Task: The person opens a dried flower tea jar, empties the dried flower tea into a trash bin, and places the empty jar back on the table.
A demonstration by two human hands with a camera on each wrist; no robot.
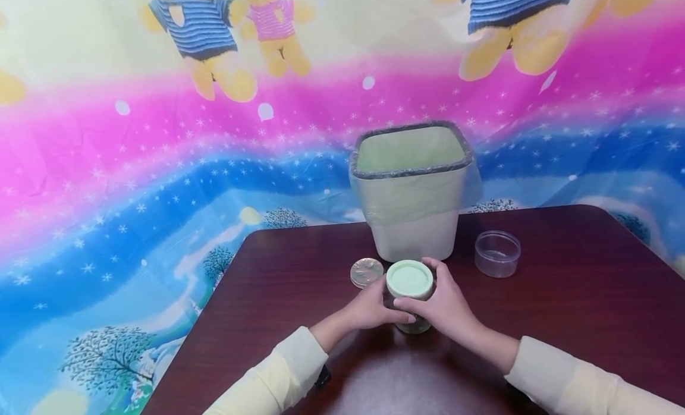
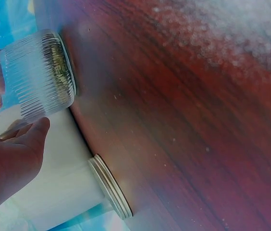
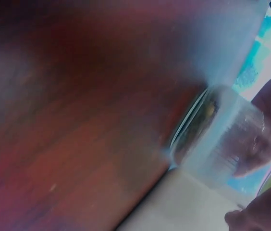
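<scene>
Between the two hands, just in front of the lined waste bin point(image 1: 414, 236), a ribbed glass jar point(image 2: 39, 77) stands upright, topped by a pale green lid point(image 1: 409, 278); something dark and brownish-green lies at its bottom. The left hand point(image 1: 370, 306) and the right hand point(image 1: 449, 299) both hold the jar, fingers and thumbs curved round its sides. Whether its base touches the desk point(image 1: 578, 302) is hard to tell. Near the left hand lies a metal screw lid point(image 1: 366, 271); beyond the right hand sits a clear round container point(image 1: 497, 263).
</scene>
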